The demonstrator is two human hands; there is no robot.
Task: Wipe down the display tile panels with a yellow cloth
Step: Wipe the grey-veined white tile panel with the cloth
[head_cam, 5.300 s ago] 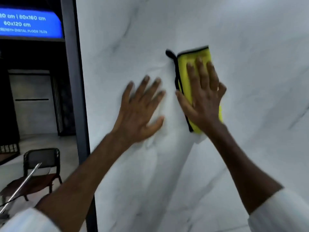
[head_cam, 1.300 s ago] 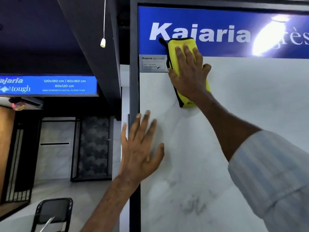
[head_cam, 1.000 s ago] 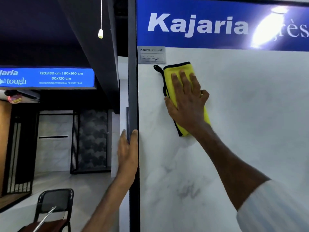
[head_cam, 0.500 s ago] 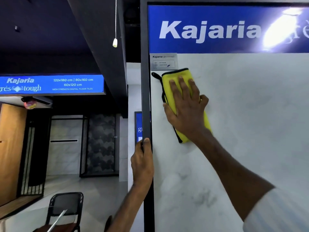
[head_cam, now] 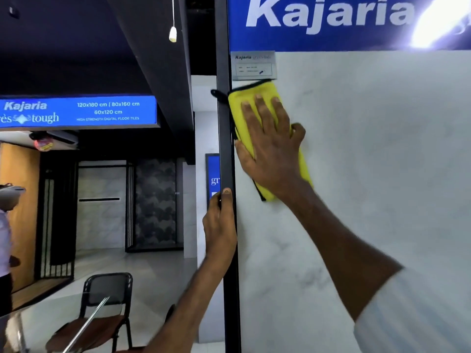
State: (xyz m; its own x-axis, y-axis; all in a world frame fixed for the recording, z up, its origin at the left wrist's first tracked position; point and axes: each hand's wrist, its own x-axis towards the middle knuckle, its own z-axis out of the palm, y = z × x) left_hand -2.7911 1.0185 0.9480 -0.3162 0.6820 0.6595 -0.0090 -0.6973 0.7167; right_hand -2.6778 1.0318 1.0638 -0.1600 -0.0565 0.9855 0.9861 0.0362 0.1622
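Nearest: left hand [head_cam: 220,220] clamped on the black frame [head_cam: 226,149] at the panel's left edge, thumb on the front face, fingers wrapped behind. A second or so back it lay flat on the tile; now it steadies the panel.

Just beyond: right hand [head_cam: 272,149] spread flat on the cloth [head_cam: 262,90], fingers straight, pressing it to the panel [head_cam: 369,174]. The hands are apart, left lower on the frame, right higher on the tile.

Change: half a second ago the cloth sat a little in from the frame. It has slid left; its left edge now meets the frame and its black loop hangs across it. Top edge sits just under the label [head_cam: 253,65], below the sign [head_cam: 331,24].

Reading: the stroke has reached the upper left corner. That corner looks covered, and the wide tile to the right and below probably still needs passes.

Far left: chair [head_cam: 107,296], another blue sign [head_cam: 76,112] and a person [head_cam: 5,225] at the edge.
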